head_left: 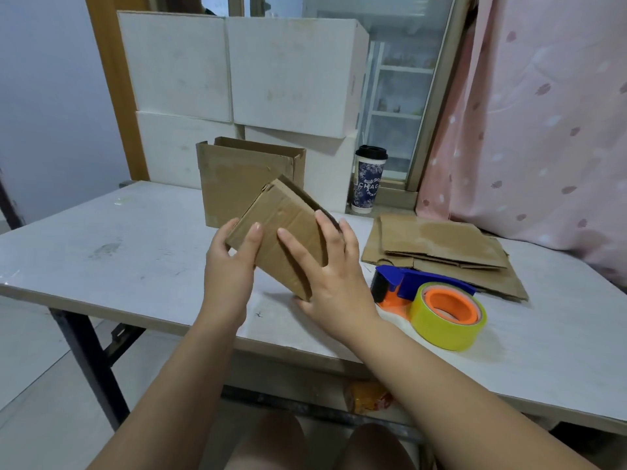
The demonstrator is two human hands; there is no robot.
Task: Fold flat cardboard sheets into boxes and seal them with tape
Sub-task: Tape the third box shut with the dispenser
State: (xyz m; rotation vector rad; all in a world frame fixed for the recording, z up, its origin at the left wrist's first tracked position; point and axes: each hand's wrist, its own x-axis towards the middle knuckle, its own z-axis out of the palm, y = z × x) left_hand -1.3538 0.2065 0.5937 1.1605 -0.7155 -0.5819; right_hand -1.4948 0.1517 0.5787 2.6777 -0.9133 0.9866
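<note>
A small brown cardboard box (283,220) is tilted above the white table (112,252), held between both hands. My left hand (230,266) grips its left lower edge, thumb on the front face. My right hand (334,269) lies over its right side, fingers spread on the face and wrapped round the far edge. A tape dispenser (431,300), blue and orange with a yellow roll, lies on the table just right of my right hand. A pile of flat cardboard sheets (441,252) rests behind it.
An open brown box (237,178) stands upright behind the held one. White boxes (237,72) are stacked against the wall. A lidded paper cup (369,178) sits on the sill. A pink curtain (543,113) hangs at right. The table's near edge runs beneath my forearms.
</note>
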